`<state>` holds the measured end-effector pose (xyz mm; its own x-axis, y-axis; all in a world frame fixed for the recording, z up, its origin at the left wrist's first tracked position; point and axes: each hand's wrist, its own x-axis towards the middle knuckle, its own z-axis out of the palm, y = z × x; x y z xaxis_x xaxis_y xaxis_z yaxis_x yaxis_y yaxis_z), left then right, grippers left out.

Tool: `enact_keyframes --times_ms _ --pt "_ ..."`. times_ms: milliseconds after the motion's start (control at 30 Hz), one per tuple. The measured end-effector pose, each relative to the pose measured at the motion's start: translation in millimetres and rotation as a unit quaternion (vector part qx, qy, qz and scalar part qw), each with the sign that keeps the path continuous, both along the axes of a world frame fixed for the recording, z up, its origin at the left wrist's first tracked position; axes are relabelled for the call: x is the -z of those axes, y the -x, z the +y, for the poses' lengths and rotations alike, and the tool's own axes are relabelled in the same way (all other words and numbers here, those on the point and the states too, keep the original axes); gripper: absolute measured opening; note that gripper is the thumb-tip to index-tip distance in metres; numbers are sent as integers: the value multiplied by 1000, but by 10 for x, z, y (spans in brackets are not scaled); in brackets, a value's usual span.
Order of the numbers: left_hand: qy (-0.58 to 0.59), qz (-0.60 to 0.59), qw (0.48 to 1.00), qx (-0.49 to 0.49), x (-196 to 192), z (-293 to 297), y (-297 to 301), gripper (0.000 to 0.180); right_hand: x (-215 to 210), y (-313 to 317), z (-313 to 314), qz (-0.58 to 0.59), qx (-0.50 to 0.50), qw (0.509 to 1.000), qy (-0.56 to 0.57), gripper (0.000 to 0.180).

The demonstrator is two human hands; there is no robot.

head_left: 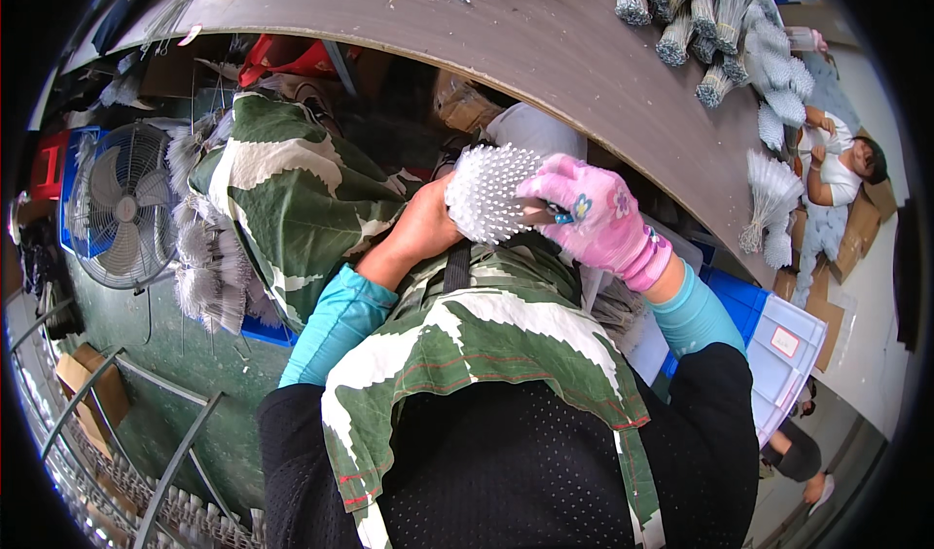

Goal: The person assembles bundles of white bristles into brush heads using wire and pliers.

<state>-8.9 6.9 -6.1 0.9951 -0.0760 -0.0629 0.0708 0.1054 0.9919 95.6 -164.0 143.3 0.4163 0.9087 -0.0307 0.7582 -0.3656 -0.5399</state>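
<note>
Clasping the white-tipped bundle [488, 194] in the bare left hand [423, 220], above the lap and just short of the desk [545, 72] edge — probably to steady it with the tips in plain sight. Meeting it from the opposite side with the pink-gloved right hand [605, 216], apparently pinching a small dark item [558, 215] between the fingers, too covered to identify. Gathered rods [702, 19] on the desk — likely bunched there to leave room.

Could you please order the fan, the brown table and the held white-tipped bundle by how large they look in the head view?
1. Brown table, by far the largest
2. Fan
3. Held white-tipped bundle
</note>
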Motion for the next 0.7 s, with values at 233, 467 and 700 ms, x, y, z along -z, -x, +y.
enact_keyframes --times_ms 233,467,700 --pt "-13 -36 999 -23 10 13 -25 41 84 -81 -120 186 77 978 -47 35" --pt "-50 -53 997 -19 8 43 -52 37 192 -113 -175 202 107 970 -80 36" --pt "-7 -39 999 -12 -83 34 -36 36 174 -81 -183 156 114 978 -78 32"
